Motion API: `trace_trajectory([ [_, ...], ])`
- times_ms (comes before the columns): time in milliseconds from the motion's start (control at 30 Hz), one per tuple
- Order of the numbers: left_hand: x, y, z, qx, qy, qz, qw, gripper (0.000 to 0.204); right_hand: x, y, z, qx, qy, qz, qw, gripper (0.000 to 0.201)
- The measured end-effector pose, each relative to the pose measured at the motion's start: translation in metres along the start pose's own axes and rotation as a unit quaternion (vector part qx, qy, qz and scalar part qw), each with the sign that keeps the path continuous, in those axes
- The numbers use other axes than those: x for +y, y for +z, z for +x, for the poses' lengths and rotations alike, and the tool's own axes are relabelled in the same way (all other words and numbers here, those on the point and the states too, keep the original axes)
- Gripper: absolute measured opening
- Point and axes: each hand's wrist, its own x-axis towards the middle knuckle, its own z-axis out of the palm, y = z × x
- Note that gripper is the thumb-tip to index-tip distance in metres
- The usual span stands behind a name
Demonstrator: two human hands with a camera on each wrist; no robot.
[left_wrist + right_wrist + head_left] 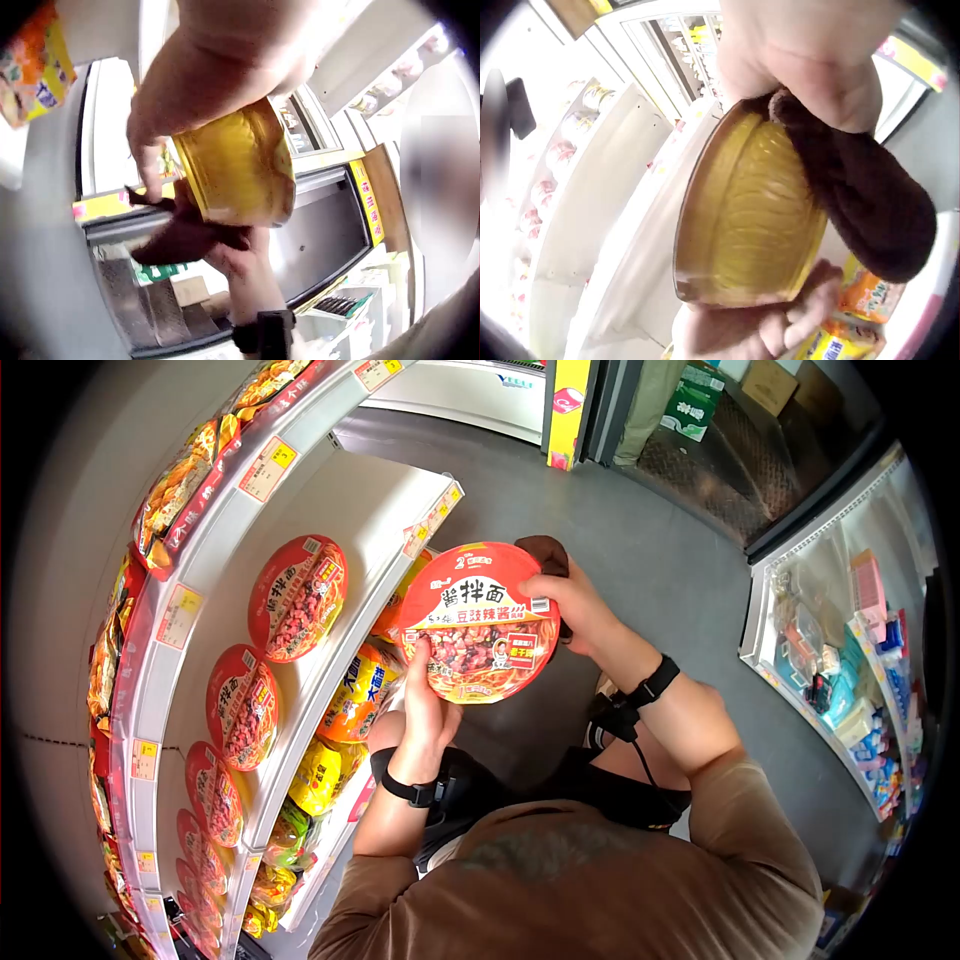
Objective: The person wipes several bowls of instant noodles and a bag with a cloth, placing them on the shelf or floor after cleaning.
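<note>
Between the two hands is a round instant noodle bowl (480, 622) with a red printed lid turned up toward the head camera. The left hand (428, 710) grips its near left side, thumb lying on the lid. At the far right side the right hand (575, 605) holds the rim, with its thumb over the lid's edge. A dark brown cloth (862, 187) is bunched in the right hand against the bowl's side. Both wrist views show the bowl's yellowish ribbed wall (236, 165); the left fingers (776, 330) support it from the opposite side.
On the left, a white shelf (375, 485) bears a row of similar red-lidded noodle bowls (298, 598). Bagged noodles (360, 690) fill the shelf below, and more packs (180, 490) line the one above. Another stocked shelf (850, 690) stands right, near a glass door (740, 450).
</note>
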Motion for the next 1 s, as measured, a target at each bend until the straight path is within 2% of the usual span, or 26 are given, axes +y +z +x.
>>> trace_trajectory([
  [33,-0.007,-0.012,0.007,-0.014,0.054,0.066,0.996,0.059,-0.002,-0.001,-0.001,0.014,0.019,0.001,1.000,0.046],
  [67,-0.016,-0.036,0.015,0.014,0.232,0.270,0.934,0.068,-0.006,-0.001,-0.001,0.027,0.035,0.001,0.999,0.043],
  [100,-0.020,-0.053,0.020,0.041,0.393,0.452,0.800,0.078,-0.011,-0.002,-0.001,0.039,0.050,0.001,0.998,0.040],
  [133,-0.007,-0.036,0.010,-0.023,0.435,0.480,0.762,0.104,-0.014,-0.005,0.000,0.039,0.087,-0.006,0.995,0.033],
  [167,0.014,-0.030,0.002,-0.123,0.531,0.568,0.617,0.105,-0.015,-0.008,0.002,0.020,0.110,0.006,0.994,0.033],
  [233,0.036,-0.008,-0.012,-0.267,0.487,0.700,0.449,0.088,-0.015,-0.011,0.000,-0.013,0.163,0.033,0.986,0.032],
  [267,0.031,-0.012,-0.003,-0.254,0.526,0.688,0.430,0.071,-0.019,-0.007,-0.006,-0.026,0.167,-0.004,0.986,0.029],
  [300,0.030,-0.011,-0.002,-0.251,0.538,0.673,0.442,0.069,-0.013,-0.006,-0.006,-0.005,0.150,0.010,0.989,0.029],
  [367,0.026,-0.011,0.003,-0.229,0.533,0.638,0.506,0.056,0.003,-0.001,-0.003,0.034,0.110,0.042,0.992,0.032],
  [400,0.022,-0.011,0.004,-0.200,0.542,0.617,0.534,0.055,0.013,0.008,-0.006,0.091,0.012,-0.026,0.995,0.038],
  [433,0.016,-0.010,0.003,-0.172,0.548,0.596,0.561,0.053,0.012,0.014,-0.016,0.114,-0.078,-0.176,0.975,0.038],
  [467,0.010,-0.009,0.004,-0.145,0.554,0.574,0.585,0.051,0.014,0.014,-0.019,0.127,-0.193,-0.312,0.922,0.037],
  [500,0.004,-0.012,0.006,-0.117,0.522,0.579,0.615,0.051,0.017,0.013,-0.023,0.137,-0.300,-0.438,0.836,0.036],
  [567,-0.008,-0.017,0.007,-0.055,0.453,0.584,0.671,0.052,0.015,0.032,-0.044,0.129,-0.415,-0.523,0.733,0.029],
  [600,-0.011,-0.012,0.006,-0.049,0.466,0.555,0.688,0.053,0.014,0.032,-0.043,0.121,-0.429,-0.523,0.727,0.028],
  [633,-0.014,-0.020,0.007,-0.046,0.477,0.566,0.671,0.054,0.013,0.030,-0.041,0.113,-0.443,-0.523,0.719,0.028],
  [700,-0.023,-0.019,-0.002,-0.026,0.474,0.563,0.677,0.054,0.011,0.009,-0.018,0.085,-0.363,-0.489,0.788,0.034],
  [733,-0.023,-0.019,-0.008,-0.033,0.479,0.571,0.666,0.054,0.012,-0.003,-0.001,0.131,-0.153,-0.423,0.883,0.040],
  [767,-0.024,-0.018,-0.012,-0.039,0.486,0.577,0.656,0.053,0.015,-0.011,0.007,0.105,0.040,-0.212,0.971,0.045],
  [800,-0.024,-0.018,-0.014,-0.046,0.493,0.582,0.645,0.052,0.016,-0.008,0.003,0.122,-0.007,-0.244,0.962,0.042],
  [833,-0.025,-0.017,-0.010,-0.055,0.510,0.543,0.665,0.052,0.016,-0.003,-0.002,0.139,-0.054,-0.278,0.949,0.039],
  [900,-0.025,-0.017,0.002,-0.065,0.542,0.460,0.701,0.050,0.003,0.015,-0.022,0.162,-0.252,-0.399,0.867,0.035],
  [933,-0.018,-0.018,-0.003,-0.045,0.516,0.530,0.671,0.047,-0.003,0.024,-0.034,0.123,-0.368,-0.480,0.787,0.028],
  [967,-0.013,-0.009,-0.005,-0.031,0.498,0.589,0.636,0.048,-0.002,0.033,-0.045,0.120,-0.392,-0.502,0.762,0.028],
  [1000,-0.014,-0.013,-0.005,-0.030,0.495,0.589,0.639,0.049,-0.001,0.041,-0.055,0.119,-0.419,-0.522,0.734,0.027],
])
